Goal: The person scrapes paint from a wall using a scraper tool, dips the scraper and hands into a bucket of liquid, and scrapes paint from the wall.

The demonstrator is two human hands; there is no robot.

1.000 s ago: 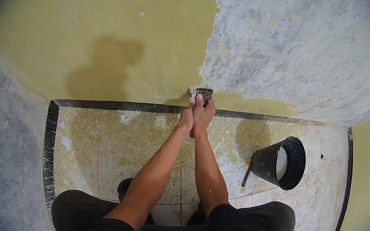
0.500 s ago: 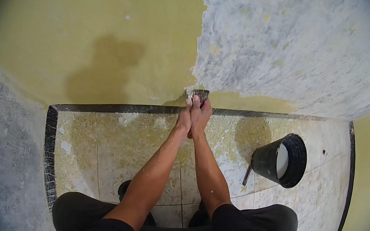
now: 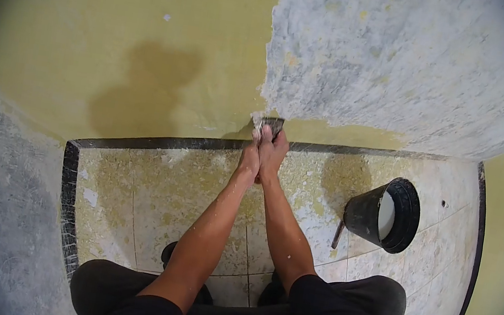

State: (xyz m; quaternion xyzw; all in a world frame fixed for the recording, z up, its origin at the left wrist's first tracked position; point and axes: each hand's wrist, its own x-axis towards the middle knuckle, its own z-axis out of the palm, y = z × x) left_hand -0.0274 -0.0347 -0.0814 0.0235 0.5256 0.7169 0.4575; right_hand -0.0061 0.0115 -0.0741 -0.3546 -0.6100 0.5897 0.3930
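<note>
"Scraper, where is it?"

"Centre of the frame, blade against the wall's yellow paint, just above the dark skirting. Bare plaster fills the upper right."

"And the hands?"

"Left hand and right hand are pressed together, closed round the scraper, hiding most of its handle."

"Anything in the way?"

"Paint flakes litter the floor left and centre, partly covered by the forearms. Right of centre, well apart from the hands, is a black bucket holding something white, a stick beside it."
</note>
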